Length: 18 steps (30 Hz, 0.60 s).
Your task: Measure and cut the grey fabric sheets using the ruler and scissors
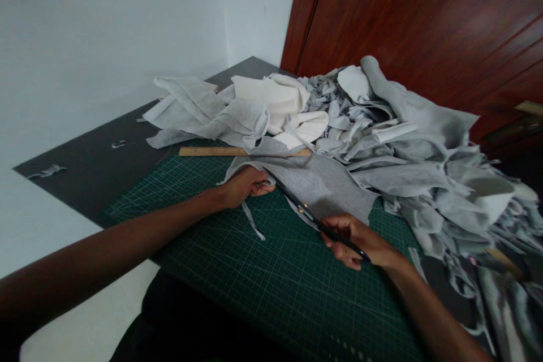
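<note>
My left hand (246,186) is closed on the edge of a piece of grey fabric (339,181), which lies across the green cutting mat (263,277). In my right hand (350,240) is a pair of black scissors (306,212), its blades pointing up and left to the fabric beside my left fingers. The fabric hides part of the blades, so how far apart they are is unclear. A thin fabric strip (253,222) hangs down onto the mat below my left hand. Behind the hands, a wooden ruler (212,151) lies partly under the fabric.
A large heap of grey fabric scraps (407,153) covers the right side of the dark table (93,150). White and light grey pieces (271,96) lie at the back. Small scraps (48,171) rest on the left. A white wall (127,17) and a brown wooden door (403,17) stand behind.
</note>
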### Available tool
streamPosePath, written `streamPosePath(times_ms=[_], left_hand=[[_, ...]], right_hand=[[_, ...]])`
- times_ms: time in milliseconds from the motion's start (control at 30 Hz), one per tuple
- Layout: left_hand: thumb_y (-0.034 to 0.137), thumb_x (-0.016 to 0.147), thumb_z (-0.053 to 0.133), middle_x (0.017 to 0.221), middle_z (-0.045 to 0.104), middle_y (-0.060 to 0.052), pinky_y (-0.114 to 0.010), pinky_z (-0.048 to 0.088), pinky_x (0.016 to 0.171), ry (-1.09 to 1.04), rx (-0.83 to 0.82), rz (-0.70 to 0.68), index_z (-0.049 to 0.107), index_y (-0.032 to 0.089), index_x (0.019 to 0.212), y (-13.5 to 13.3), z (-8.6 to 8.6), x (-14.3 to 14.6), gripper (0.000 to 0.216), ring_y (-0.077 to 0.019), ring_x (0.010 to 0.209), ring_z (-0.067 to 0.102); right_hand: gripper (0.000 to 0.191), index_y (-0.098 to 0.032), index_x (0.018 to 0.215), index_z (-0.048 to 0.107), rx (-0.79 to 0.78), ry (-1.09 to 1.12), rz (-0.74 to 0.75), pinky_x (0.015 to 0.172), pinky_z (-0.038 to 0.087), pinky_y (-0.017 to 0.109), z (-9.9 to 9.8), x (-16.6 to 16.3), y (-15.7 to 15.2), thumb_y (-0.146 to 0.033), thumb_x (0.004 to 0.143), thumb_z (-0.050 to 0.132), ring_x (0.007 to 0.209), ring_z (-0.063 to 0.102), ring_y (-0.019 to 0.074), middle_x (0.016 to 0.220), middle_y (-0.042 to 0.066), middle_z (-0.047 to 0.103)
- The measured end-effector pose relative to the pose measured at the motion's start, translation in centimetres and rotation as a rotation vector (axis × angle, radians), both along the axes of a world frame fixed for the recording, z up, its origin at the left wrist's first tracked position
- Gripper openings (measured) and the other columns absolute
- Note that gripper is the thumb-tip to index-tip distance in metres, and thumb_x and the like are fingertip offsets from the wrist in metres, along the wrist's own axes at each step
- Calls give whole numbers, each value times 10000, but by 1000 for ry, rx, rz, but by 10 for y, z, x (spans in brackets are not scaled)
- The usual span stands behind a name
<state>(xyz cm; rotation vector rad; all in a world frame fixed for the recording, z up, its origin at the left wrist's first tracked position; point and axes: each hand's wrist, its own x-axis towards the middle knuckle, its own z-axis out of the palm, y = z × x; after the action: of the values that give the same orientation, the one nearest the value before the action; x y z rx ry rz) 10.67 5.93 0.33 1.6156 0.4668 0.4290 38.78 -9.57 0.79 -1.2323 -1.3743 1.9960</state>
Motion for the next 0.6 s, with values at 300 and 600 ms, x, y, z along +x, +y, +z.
streamPosePath(times_ms=[300,600], left_hand=[[497,915,399,480,226,71,-297,140,501,-9,62,-32,315,248,605,2,0,0,406,-97,454,169],[638,995,386,520,259,65,-294,194,505,31,224,36,307,249,580,-7,12,-5,575,-96,478,221]], right_hand=[[555,-172,765,571,61,-49,39,338,335,145,2,-2,1,-659,805,834,359,425,42,485,-82,512],[524,-178,755,559,45,-61,35,333,317,135,1,-1,1,-608,808,854,360,416,36,485,-98,490]])
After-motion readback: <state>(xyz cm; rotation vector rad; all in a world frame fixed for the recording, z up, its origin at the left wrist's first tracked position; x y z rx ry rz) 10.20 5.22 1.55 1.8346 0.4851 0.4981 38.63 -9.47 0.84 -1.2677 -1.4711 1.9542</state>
